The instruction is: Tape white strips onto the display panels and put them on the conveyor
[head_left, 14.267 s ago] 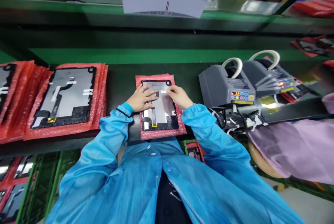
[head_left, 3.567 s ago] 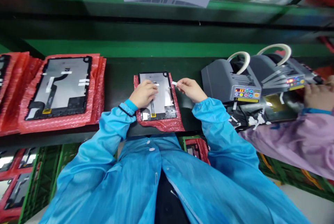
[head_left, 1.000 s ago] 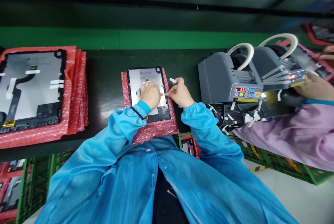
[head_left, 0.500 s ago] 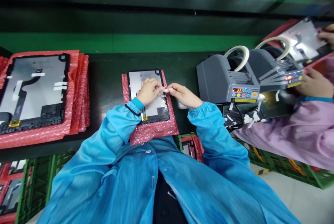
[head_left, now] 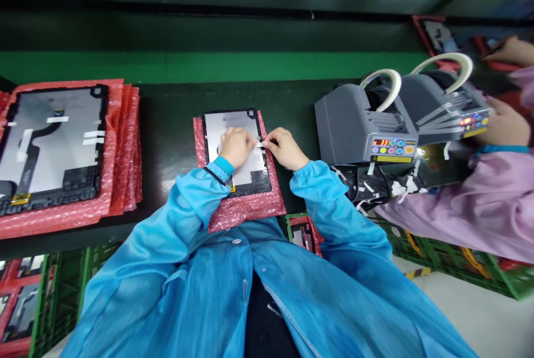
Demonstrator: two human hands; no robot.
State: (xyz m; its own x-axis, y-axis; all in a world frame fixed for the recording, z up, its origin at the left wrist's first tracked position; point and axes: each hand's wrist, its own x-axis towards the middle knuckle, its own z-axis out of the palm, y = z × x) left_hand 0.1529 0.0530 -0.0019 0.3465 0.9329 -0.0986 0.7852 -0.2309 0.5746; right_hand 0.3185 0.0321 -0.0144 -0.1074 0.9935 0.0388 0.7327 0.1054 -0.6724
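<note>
A tablet screen panel with a silver back and black frame lies on a red bubble-wrap bag on the bench in front of me. Over its right edge, a short white strip of tape spans the gap between my hands. My left hand rests across the panel, its thumb and fingertips pinched at the strip's left end. At the right end, my right hand pinches the strip between thumb and forefinger, close to the frame. My left hand covers part of the panel's middle.
Left of me, a similar panel tops a stack of red bubble-wrap bags. Two grey tape dispensers stand at the right, near tape scraps. A co-worker's pink sleeve reaches in beyond. Green crates sit below.
My right hand has shifted slightly left and down, and its fingers are more curled. The strip now lies lower against the panel's right edge. At the far right, the co-worker's panel has moved away.
</note>
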